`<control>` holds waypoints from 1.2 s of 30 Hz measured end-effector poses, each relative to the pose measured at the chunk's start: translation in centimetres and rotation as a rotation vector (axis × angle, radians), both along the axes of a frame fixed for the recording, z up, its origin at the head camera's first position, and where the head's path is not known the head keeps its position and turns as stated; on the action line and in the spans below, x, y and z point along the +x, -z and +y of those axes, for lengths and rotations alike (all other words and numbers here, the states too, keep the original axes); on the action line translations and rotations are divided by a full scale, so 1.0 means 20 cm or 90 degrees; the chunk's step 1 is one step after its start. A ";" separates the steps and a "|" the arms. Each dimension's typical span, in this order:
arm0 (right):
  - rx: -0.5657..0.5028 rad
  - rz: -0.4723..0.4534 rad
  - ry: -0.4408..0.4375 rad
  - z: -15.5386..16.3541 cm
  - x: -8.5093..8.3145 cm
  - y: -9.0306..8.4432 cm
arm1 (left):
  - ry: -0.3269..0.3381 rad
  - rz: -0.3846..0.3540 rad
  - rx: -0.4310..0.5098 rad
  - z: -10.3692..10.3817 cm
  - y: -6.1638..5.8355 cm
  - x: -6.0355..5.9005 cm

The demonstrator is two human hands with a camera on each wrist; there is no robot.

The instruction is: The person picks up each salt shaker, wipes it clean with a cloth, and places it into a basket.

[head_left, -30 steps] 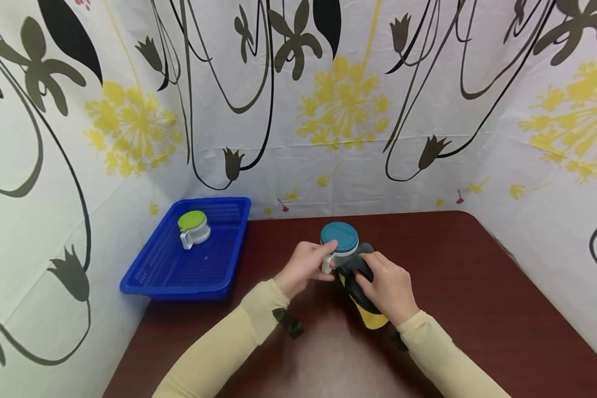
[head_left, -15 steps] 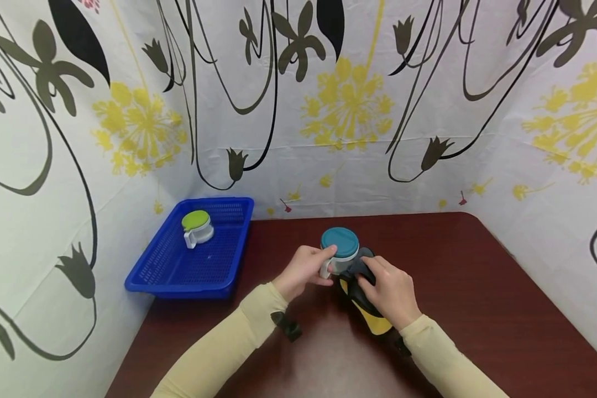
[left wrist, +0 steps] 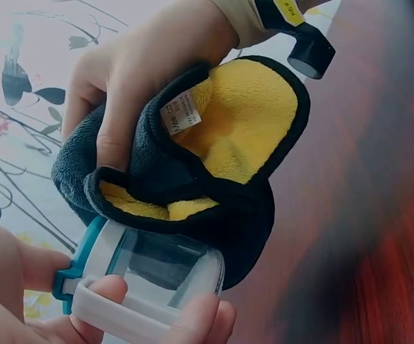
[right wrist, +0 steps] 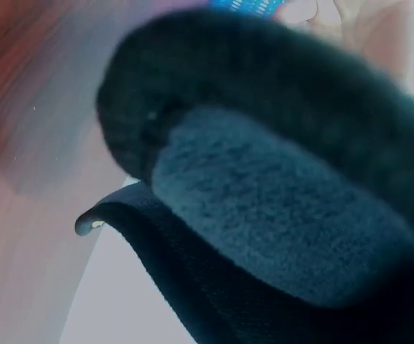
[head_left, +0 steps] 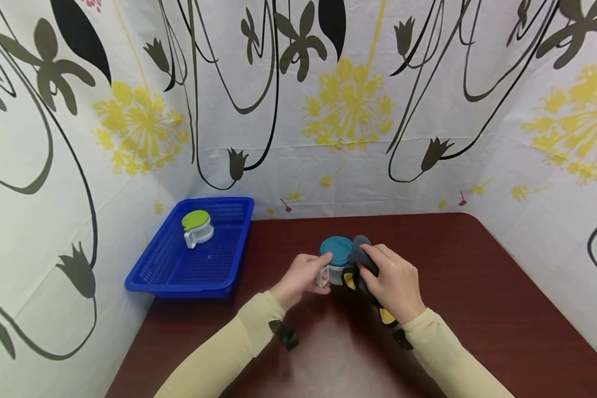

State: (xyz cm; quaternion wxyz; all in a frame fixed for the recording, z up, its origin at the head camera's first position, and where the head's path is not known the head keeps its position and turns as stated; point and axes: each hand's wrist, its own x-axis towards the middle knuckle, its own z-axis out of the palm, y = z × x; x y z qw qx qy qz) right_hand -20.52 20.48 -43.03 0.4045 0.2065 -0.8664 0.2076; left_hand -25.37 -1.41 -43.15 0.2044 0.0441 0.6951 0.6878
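My left hand (head_left: 302,276) grips the white handle of a clear jar (left wrist: 163,261) with a teal lid (head_left: 336,251). In the head view the jar is held over the table, left of the cloth. My right hand (head_left: 394,282) holds a bunched cleaning cloth (left wrist: 250,115), dark grey on one side and yellow on the other, with black edging. The cloth lies against the right side of the jar and lid. In the left wrist view it covers part of the jar's glass. Dark grey cloth folds (right wrist: 264,201) fill most of the right wrist view.
A blue plastic basket (head_left: 234,254) stands at the back left of the dark red-brown table (head_left: 477,298). Inside it sits a similar clear jar with a green lid (head_left: 196,220) and a white handle. Patterned fabric (head_left: 288,127) hangs behind and at both sides.
The jar has come down slightly toward me in the head view. My right hand has shifted a little right, and the cloth has moved from the jar's lower front right up beside the lid.
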 end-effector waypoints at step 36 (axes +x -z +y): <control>0.034 -0.128 -0.007 -0.08 0.01 0.18 | 0.009 0.025 -0.008 -0.16 -0.04 -0.01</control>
